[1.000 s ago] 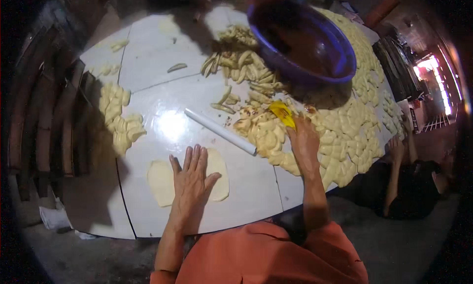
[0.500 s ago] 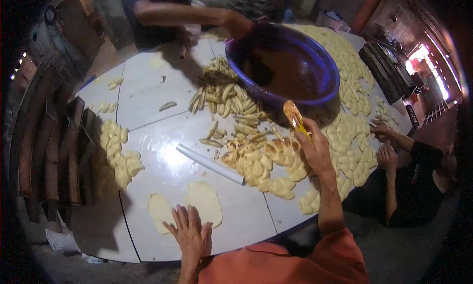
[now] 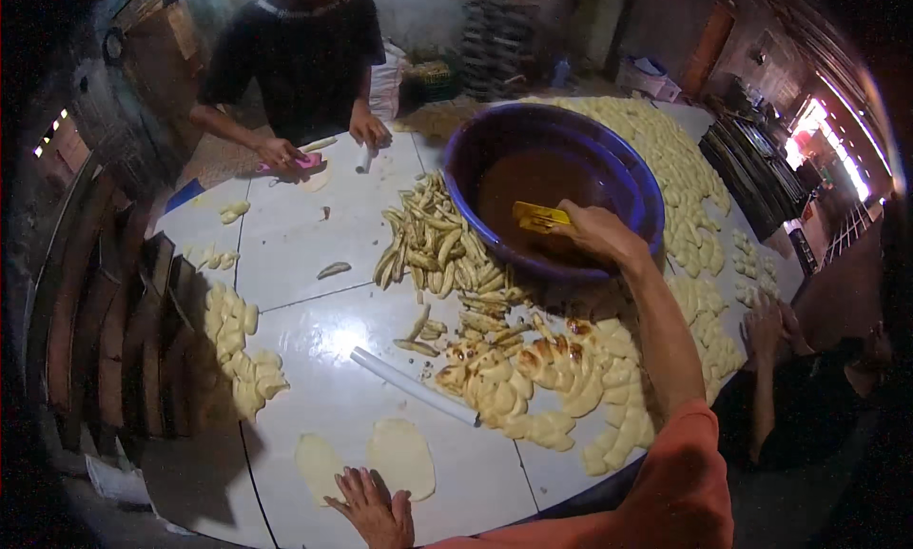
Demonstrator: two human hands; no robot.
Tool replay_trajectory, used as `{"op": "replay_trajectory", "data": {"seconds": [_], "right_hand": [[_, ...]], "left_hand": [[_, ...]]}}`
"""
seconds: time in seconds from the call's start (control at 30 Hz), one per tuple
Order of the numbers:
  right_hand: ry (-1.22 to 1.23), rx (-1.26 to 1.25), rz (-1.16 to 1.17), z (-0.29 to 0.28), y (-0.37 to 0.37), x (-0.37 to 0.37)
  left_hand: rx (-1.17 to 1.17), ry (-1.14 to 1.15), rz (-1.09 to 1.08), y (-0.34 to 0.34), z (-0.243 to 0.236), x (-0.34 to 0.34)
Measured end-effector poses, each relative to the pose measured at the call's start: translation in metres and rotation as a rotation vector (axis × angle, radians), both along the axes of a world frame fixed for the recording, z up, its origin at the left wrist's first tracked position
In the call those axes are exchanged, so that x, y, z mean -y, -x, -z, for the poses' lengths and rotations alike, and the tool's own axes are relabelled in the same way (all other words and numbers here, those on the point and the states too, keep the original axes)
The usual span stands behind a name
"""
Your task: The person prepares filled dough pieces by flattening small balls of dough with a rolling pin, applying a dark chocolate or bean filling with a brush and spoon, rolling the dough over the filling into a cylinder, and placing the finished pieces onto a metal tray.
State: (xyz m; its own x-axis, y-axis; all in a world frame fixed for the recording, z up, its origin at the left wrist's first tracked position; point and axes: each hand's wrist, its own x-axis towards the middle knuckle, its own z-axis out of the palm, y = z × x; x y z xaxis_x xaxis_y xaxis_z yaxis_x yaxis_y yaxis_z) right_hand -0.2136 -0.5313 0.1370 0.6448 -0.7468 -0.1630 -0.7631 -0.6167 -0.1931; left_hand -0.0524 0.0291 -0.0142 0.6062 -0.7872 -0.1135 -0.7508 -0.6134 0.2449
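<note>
My left hand [image 3: 371, 506] lies with fingers spread at the lower edge of two flat dough ovals, one at left [image 3: 319, 459] and one at right [image 3: 404, 454]. My right hand [image 3: 594, 233] grips a yellow flat tool [image 3: 537, 213], held over the brown filling [image 3: 518, 183] in a large blue basin [image 3: 647, 197]. A white pipe [image 3: 414, 387] lies diagonally on the tiled table [image 3: 304, 340], beside braided dough pieces [image 3: 495, 387], some smeared brown. Banana pieces [image 3: 442, 240] are heaped left of the basin.
A co-worker [image 3: 290, 73] across the table holds a pink tool [image 3: 309, 161] and a short white pipe [image 3: 364, 159]. Another's hands [image 3: 766, 330] touch the table at right. Dark racks [image 3: 105, 340] stand at left, dark trays [image 3: 747, 178] at right. Shaped dough [image 3: 699, 206] covers the right side.
My right hand has swung from the braided dough up into the basin's area with the tool. The view has shifted, showing more of the far co-worker, whose hand has left the basin.
</note>
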Motion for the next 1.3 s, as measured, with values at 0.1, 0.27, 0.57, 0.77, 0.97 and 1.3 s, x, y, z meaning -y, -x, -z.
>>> {"op": "replay_trajectory", "data": {"seconds": [0.1, 0.27, 0.57, 0.77, 0.97, 1.3], "right_hand": [[-0.006, -0.048, -0.020, 0.018, -0.015, 0.015], [0.048, -0.151, -0.225, 0.047, -0.031, 0.029], [-0.302, 0.104, -0.224, 0.019, -0.009, 0.035], [-0.481, 0.127, -0.098, 0.025, 0.011, 0.052], [-0.584, 0.176, -0.037, 0.013, 0.014, 0.034], [-0.631, 0.342, -0.110, -0.011, 0.007, -0.006]], "left_hand": [[-0.077, 0.047, -0.084, 0.003, -0.005, 0.004], [-0.019, 0.023, -0.039, 0.001, 0.004, 0.002], [-0.014, 0.095, -0.033, 0.000, 0.005, 0.003], [0.003, 0.143, -0.008, -0.002, 0.012, 0.001], [0.019, 0.266, -0.009, 0.003, 0.016, -0.005], [0.062, 0.280, -0.007, -0.006, 0.027, -0.002]]}}
